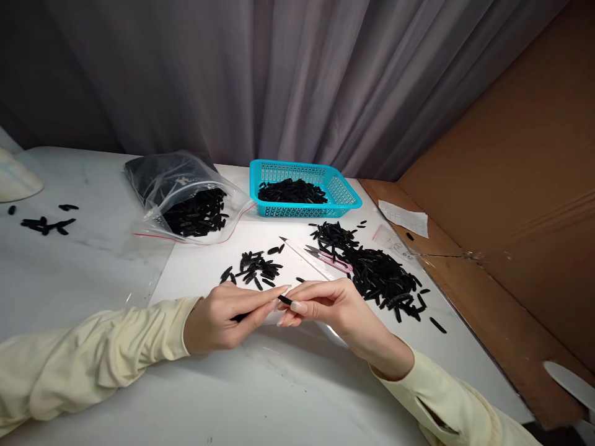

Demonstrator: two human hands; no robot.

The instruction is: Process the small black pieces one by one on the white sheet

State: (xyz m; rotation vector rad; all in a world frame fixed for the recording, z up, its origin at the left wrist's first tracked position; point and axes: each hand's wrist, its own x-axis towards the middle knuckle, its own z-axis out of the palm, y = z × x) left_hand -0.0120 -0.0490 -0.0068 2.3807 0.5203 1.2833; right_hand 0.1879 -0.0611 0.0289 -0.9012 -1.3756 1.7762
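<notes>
My left hand (242,313) and my right hand (325,305) meet near the table's front, their fingers closed on one small black oblong piece (285,300) between the fingertips. Something else black shows under my left fingers, partly hidden. Just beyond my hands lies a small pile of black pieces (257,267). Pink-handled snips (330,257) and a white pointed tool (304,255) lie beyond my right hand. To their right spreads a larger heap of black pieces (383,275).
A blue basket (304,210) holding black pieces stands at the back. Left of it lies an open clear zip bag (186,204) with more pieces. Loose pieces (46,226) lie far left. A paper slip (403,218) and a cardboard wall (511,186) are at right.
</notes>
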